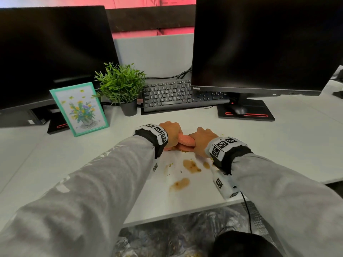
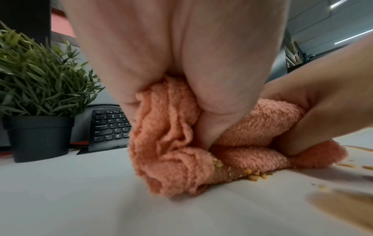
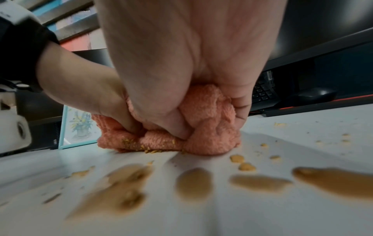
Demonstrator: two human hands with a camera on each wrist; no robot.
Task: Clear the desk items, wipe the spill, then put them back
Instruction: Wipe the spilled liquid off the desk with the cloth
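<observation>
Left hand (image 1: 171, 133) and right hand (image 1: 201, 140) both clench orange cloth (image 1: 186, 142) on counter (image 1: 297, 138); brown spill (image 1: 191, 166) nearer; plant (image 1: 121, 86), picture frame (image 1: 78, 108), keyboard (image 1: 170, 95) behind.

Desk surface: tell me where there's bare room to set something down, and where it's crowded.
Free: the desk right of the right hand, in front of the monitor base; also the stretch left of the left hand, below the picture frame. Crowded: the back row with potted plant and keyboard. The brown spill fouls the near centre.
</observation>
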